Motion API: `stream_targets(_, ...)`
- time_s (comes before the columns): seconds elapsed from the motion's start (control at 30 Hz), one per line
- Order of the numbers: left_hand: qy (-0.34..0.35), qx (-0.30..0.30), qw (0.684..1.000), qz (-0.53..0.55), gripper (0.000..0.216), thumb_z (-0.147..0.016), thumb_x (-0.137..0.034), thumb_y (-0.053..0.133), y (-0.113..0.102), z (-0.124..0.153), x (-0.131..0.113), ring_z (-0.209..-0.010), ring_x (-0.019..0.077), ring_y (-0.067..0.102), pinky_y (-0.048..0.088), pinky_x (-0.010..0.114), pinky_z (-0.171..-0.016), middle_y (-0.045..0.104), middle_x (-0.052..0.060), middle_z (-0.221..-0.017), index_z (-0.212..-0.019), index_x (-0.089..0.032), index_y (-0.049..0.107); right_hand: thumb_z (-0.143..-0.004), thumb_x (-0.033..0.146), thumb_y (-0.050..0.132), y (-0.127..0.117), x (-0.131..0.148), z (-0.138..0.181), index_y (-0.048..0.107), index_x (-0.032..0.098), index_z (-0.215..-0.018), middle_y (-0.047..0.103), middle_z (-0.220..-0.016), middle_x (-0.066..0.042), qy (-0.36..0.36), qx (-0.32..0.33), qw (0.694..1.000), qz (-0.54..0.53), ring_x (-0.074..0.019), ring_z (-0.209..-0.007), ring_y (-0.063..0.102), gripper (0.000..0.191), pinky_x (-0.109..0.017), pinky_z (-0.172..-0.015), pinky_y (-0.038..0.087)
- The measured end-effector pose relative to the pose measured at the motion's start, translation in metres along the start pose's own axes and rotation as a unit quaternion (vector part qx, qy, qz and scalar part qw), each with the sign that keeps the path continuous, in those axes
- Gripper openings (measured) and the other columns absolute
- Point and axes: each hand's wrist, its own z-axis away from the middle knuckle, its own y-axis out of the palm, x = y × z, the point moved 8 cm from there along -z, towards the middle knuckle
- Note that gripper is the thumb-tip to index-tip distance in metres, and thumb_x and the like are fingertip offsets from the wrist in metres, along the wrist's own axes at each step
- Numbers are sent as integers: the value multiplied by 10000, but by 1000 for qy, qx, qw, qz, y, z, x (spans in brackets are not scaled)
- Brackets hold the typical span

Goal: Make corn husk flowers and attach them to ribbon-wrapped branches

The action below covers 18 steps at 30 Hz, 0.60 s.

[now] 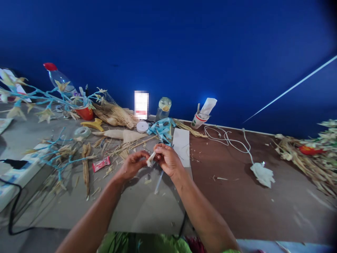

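Note:
In front of me, above the grey sheet, a small folded piece of pale dried husk (151, 160) is between my two hands. The fingertips of my left hand (133, 164) are closed at its left side. My right hand (169, 160) pinches its upper end between thumb and fingers. A clear thin stick (158, 183) shows below my right hand. Just beyond my hands lies a bundle of light-blue ribbon (163, 129), with a white card (181, 140) to its right. Husk scraps (123, 149) are scattered left of the ribbon.
Blue-wrapped stems with husk flowers (45, 114) spread across the left, near a red-capped bottle (59, 79) and a power strip (19, 182). At the back stand a glass jar (163, 109) and a cup (198, 120). A white cable (229, 140) and dried bundles (308, 161) lie right.

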Motion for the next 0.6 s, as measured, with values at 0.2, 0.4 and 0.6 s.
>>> stream_targets(0.2,0,-17,1000,8,164,-728,-324,688,-4,1,0,-738,152,541,413,275,-702,623,40,-768,-751,-163,668,-547,121,617,3,8,0,571,156,-639,464,-524,71,-5,10,1000,-24,-43,-441,353,109,-195,-470,292)
stream_targets(0.4,-12,-38,999,30,162,-682,-319,728,-7,1,0,-690,144,523,412,281,-668,612,33,-735,-714,-168,679,-572,161,645,-12,24,3,534,179,-655,489,-581,64,-19,-32,999,-26,-44,-437,343,140,-214,-468,296)
stream_targets(0.6,-36,-54,996,58,177,-638,-317,761,-7,1,1,-680,137,537,424,262,-648,626,38,-743,-692,-166,686,-579,325,686,-34,37,3,537,181,-631,466,-551,62,-79,-97,989,81,-55,-436,339,213,-227,-458,283)
